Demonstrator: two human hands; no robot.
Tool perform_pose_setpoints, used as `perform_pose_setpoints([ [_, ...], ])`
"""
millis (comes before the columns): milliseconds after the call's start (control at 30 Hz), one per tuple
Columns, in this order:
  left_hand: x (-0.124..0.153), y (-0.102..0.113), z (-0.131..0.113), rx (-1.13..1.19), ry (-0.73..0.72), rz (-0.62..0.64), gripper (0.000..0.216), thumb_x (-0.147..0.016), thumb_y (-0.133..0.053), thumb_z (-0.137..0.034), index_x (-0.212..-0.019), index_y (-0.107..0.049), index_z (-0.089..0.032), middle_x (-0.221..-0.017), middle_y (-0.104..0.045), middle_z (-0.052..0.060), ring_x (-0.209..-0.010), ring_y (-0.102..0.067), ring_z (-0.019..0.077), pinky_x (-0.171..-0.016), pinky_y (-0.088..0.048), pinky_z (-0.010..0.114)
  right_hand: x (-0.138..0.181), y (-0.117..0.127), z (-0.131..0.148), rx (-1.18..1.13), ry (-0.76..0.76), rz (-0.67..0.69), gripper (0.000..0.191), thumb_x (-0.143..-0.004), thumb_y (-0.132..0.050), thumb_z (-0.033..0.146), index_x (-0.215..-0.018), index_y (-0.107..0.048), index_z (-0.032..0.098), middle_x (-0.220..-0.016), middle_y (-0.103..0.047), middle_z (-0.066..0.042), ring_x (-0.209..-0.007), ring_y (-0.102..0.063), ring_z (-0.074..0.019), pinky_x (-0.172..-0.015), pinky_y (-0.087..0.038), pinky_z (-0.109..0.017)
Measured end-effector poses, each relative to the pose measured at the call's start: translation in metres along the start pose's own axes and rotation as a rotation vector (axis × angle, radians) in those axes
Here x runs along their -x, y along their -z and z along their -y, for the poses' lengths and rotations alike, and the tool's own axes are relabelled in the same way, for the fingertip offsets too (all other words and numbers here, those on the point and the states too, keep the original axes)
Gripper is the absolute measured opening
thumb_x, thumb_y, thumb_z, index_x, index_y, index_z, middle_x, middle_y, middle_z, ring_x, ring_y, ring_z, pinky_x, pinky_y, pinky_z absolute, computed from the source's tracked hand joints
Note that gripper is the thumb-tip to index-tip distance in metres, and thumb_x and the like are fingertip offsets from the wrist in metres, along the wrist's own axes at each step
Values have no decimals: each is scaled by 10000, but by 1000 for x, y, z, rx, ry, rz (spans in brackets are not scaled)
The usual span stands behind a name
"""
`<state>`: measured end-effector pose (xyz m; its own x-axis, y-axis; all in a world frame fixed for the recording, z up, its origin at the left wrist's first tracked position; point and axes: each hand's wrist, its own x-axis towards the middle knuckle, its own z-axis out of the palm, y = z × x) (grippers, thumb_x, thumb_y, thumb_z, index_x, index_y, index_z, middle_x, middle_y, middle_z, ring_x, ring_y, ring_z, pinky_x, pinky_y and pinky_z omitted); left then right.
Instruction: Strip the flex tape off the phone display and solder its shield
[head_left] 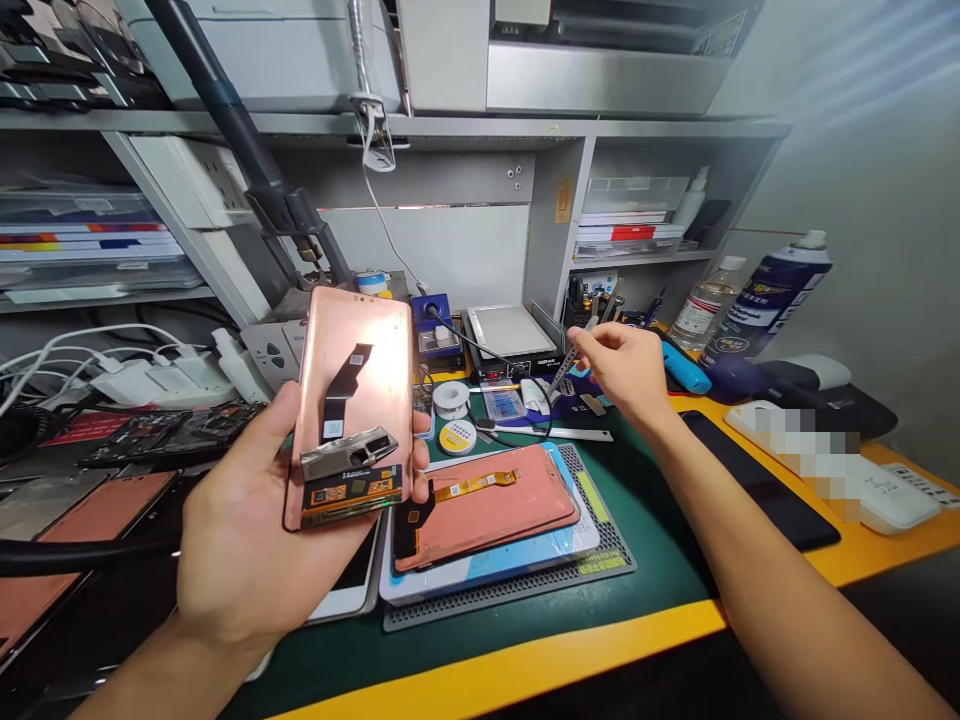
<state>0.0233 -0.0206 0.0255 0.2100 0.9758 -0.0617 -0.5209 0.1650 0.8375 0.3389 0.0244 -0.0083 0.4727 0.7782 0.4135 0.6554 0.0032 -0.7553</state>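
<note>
Left hand [244,525], at eight o'clock, is curled, and the right hand [628,370], at three o'clock, is pinching. At six o'clock, a grey mat [510,592] has a box [519,557] on it, and a pink screen [495,515] lies on the box. The left hand grips a shiny screen [384,392], tipped up at nine o'clock. The right hand pinches a grey tool [563,374]. Near the middle sits a white spool [451,399].

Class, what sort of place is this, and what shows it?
Likely a phone repair workshop: the left hand holds a pink phone panel, another panel bears a ribbon cable, and behind sits a spool, perhaps of solder.
</note>
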Motion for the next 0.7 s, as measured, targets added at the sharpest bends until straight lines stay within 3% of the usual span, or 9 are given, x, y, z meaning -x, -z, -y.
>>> perform_pose_setpoints([
  [433,5,-9,-1,-14,25,8,483,-1029,-382,-390,-1072,-810,-169,-912,-819,218,-738,-784,353,-595,-660,481,10,-11,7,346,62,224,254,-1010,-663,402,-965,-701,155,-947,-723,-28,-840,-699,-175,-789,-594,-358],
  [700,6,-6,0,-17,29,-2,452,-1023,-410,-399,-1107,-807,-200,-942,-823,203,-755,-785,361,-593,-657,490,10,-12,-1,275,-9,475,294,-1029,-636,432,-974,-700,150,-877,-718,-11,-708,-682,-133,-663,-594,-292],
])
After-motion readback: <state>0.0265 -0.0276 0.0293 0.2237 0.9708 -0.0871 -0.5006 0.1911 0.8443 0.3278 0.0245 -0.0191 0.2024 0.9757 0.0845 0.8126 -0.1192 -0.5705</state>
